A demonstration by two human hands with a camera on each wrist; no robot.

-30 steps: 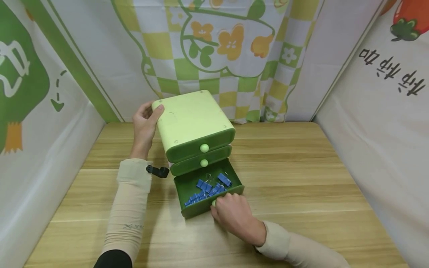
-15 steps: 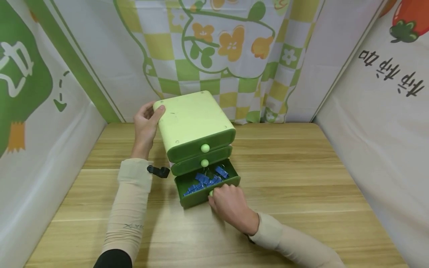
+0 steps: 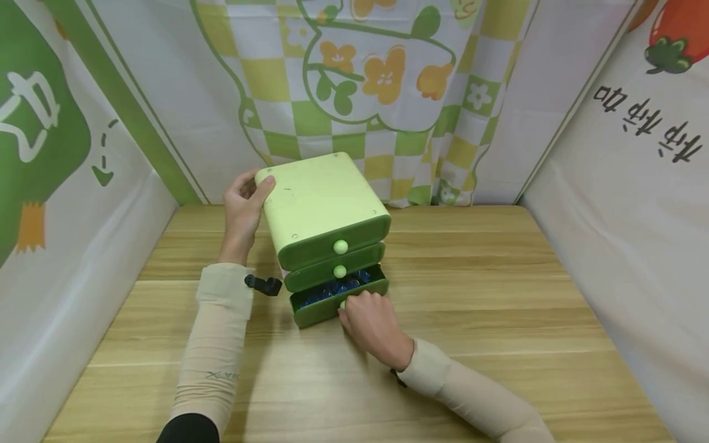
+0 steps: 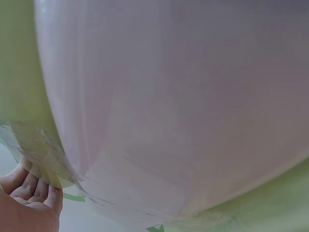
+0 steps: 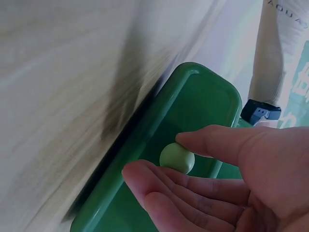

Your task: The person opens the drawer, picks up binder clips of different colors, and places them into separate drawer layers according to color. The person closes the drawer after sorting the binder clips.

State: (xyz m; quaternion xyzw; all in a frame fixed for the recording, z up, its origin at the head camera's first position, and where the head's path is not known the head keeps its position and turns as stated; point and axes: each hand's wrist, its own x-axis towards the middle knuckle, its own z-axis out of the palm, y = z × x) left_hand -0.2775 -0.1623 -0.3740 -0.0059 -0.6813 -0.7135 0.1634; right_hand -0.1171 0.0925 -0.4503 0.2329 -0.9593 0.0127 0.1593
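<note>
A small desktop drawer cabinet (image 3: pixel 321 197) with a light green top and dark green drawer fronts stands on the table. My left hand (image 3: pixel 242 212) grips its back left corner, thumb on the top; in the left wrist view the fingers (image 4: pixel 41 191) bend around the edge. The bottom drawer (image 3: pixel 310 317) is partly pulled out, with several blue binder clips (image 3: pixel 343 285) inside. My right hand (image 3: pixel 373 323) pinches that drawer's round knob (image 5: pixel 177 157) between thumb and fingers. Both upper drawers are pushed in, each with a round knob (image 3: pixel 340 247).
The wooden table (image 3: pixel 498 307) extends around the cabinet. A checkered curtain (image 3: pixel 365 141) hangs behind it, and printed fabric walls (image 3: pixel 615 184) rise at both sides. A black wrist mount (image 3: pixel 263 285) juts from the left sleeve near the cabinet.
My right hand has pushed the bottom drawer inward, so less of the binder clips shows. The left hand keeps its place on the cabinet's corner.
</note>
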